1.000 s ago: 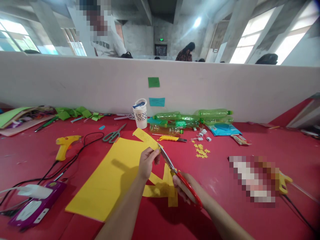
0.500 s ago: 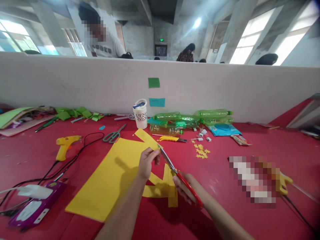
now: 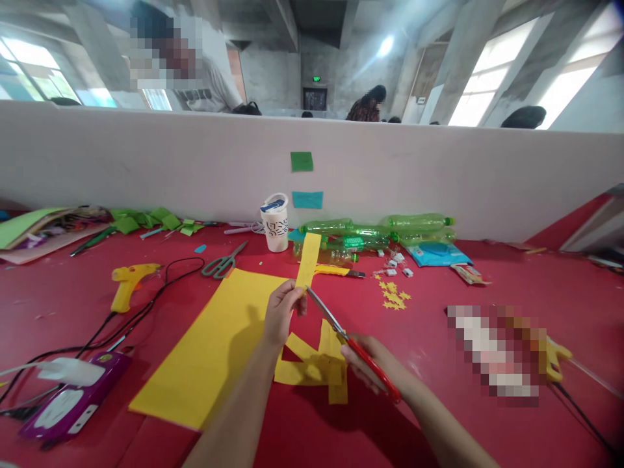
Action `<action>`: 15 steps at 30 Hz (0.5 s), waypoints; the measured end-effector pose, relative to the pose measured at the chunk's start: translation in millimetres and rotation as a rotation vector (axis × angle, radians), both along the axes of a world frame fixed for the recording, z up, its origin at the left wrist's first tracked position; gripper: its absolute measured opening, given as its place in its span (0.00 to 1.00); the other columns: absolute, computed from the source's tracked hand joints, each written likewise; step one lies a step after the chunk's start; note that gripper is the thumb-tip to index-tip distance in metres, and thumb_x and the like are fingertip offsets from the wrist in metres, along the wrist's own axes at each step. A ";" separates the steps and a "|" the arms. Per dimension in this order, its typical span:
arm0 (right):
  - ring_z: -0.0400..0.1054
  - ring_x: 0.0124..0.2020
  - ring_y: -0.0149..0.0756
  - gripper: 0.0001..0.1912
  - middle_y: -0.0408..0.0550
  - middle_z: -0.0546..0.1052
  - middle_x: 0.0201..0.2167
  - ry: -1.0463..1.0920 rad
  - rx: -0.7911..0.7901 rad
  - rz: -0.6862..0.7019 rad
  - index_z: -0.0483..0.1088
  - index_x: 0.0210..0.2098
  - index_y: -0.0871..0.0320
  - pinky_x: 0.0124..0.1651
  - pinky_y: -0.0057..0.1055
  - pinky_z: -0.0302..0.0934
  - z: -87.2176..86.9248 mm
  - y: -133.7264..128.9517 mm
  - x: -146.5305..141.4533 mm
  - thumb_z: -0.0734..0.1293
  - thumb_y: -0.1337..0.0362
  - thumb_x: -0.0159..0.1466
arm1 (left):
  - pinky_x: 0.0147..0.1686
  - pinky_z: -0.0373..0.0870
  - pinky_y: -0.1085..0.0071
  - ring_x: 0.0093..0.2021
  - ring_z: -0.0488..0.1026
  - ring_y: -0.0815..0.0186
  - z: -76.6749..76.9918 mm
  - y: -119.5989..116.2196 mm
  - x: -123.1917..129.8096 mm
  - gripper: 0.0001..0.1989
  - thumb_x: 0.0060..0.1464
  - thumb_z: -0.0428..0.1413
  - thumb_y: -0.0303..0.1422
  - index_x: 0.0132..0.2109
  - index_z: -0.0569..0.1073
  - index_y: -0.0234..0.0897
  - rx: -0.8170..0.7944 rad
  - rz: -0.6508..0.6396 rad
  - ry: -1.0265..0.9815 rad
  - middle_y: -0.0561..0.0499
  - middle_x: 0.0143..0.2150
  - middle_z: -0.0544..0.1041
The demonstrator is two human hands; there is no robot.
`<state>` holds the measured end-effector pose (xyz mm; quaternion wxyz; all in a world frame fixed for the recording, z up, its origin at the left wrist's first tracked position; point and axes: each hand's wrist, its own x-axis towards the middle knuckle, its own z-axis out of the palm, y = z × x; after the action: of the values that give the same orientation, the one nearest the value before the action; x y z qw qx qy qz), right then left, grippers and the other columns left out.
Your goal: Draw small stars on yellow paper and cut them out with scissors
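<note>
Pinched in my left hand [image 3: 283,311] is a yellow paper strip [image 3: 309,259], which points up and away from me. My right hand [image 3: 368,364] grips red-handled scissors [image 3: 368,365]. Their blade tips lie at the strip's lower end, right beside my left fingertips; whether they touch the paper I cannot tell. Under my hands several cut yellow strips [image 3: 305,372] lie across each other on the red table [image 3: 419,416]. A large yellow sheet [image 3: 195,364] lies flat to the left, partly covered by my left forearm. Small yellow stars [image 3: 394,298] lie in a pile to the right.
A yellow glue gun [image 3: 127,286], its cable and a purple power strip [image 3: 75,396] are on the left. Grey scissors [image 3: 224,261], a white cup [image 3: 275,224], a yellow cutter [image 3: 336,270] and green bottles [image 3: 375,229] line the back, before a white partition [image 3: 195,162]. People are beyond it.
The strip in my left hand has turned from leaning left to standing nearly straight up. The scissor tips have shifted slightly left and down along with my left fingers.
</note>
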<state>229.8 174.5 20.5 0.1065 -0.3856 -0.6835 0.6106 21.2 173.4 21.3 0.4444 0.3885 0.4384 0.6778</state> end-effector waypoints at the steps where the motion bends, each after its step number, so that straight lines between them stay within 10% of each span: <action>1: 0.52 0.13 0.22 0.19 0.34 0.58 0.14 -0.003 0.002 0.007 0.56 0.26 0.57 0.16 0.21 0.44 0.5 0.0 1.1 0.62 0.48 0.60 | 0.19 0.59 0.76 0.18 0.62 0.73 -0.4 -0.1 -1.0 0.09 0.52 0.51 0.32 0.25 0.64 0.36 -0.008 -0.015 0.010 0.56 0.18 0.66; 15: 0.51 0.11 0.21 0.18 0.34 0.58 0.13 0.018 -0.036 0.024 0.57 0.29 0.57 0.13 0.18 0.45 -10.4 4.8 8.8 0.62 0.49 0.61 | 0.18 0.57 0.77 0.17 0.61 0.74 -0.6 -0.7 -6.2 0.10 0.51 0.52 0.31 0.24 0.64 0.35 -0.047 -0.052 0.089 0.57 0.17 0.66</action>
<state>238.6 179.2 10.1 0.0982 -0.3736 -0.6761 0.6275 15.0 172.8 20.7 0.4510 0.4191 0.4633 0.6374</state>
